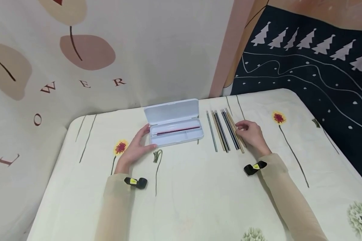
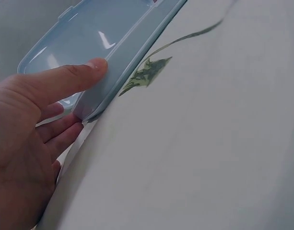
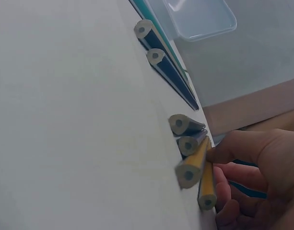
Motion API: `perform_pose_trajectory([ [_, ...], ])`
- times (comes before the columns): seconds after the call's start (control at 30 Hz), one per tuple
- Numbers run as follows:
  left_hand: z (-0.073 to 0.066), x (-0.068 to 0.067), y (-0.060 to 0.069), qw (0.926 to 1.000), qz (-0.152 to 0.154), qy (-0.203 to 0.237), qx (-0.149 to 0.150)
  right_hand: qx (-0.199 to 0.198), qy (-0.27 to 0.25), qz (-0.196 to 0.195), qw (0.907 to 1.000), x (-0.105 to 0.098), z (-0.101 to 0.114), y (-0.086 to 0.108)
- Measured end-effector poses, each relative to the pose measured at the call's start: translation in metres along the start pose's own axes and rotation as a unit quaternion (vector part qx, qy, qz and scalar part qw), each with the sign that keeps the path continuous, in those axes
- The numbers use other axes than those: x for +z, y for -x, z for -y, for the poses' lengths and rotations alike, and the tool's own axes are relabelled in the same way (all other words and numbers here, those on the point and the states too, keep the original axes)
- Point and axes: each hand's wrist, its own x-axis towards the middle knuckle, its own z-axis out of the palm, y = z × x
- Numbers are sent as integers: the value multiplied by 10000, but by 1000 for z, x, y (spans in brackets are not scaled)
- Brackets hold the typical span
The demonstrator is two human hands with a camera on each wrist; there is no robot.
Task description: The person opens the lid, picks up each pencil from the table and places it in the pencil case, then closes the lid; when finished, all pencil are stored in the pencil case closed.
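Note:
An open light-blue pencil case [image 1: 172, 112] lies on the bed-like surface, its lid tipped back. Inside rests a dark red pencil [image 1: 178, 130]. My left hand [image 1: 135, 147] grips the case's left end; in the left wrist view the thumb [image 2: 84, 76] lies along its edge and the fingers meet the corner. To the right of the case, my right hand [image 1: 251, 135] pinches the outermost yellow pencil [image 3: 207, 189] of a row. Beside it lie another yellow pencil [image 3: 189, 173] and two dark pencils [image 1: 230, 129], unsharpened ends toward me. Part of the pinched pencil is hidden by the fingers.
Between the case and this row lie a teal pencil [image 1: 212, 130] and a group of yellow and dark blue pencils [image 1: 222, 132]. A flower-printed cloth [image 1: 184, 187] covers the surface. Hanging fabric [image 1: 169, 50] stands right behind the case.

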Motion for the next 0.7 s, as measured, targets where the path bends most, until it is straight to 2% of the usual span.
perform_pose_trajectory([
  [0.23, 0, 0, -1, 10000, -1, -14, -20, 249, 64, -182, 9995, 0, 5, -3],
  [0.47, 1, -2, -1, 9998, 5, -41, 191, 476, 185, -311, 9982, 2, 7, -8],
  [0.7, 0, -1, 0, 9999, 28, -56, 135, 637, -440, -966, 9923, 5, 2, -7],
])
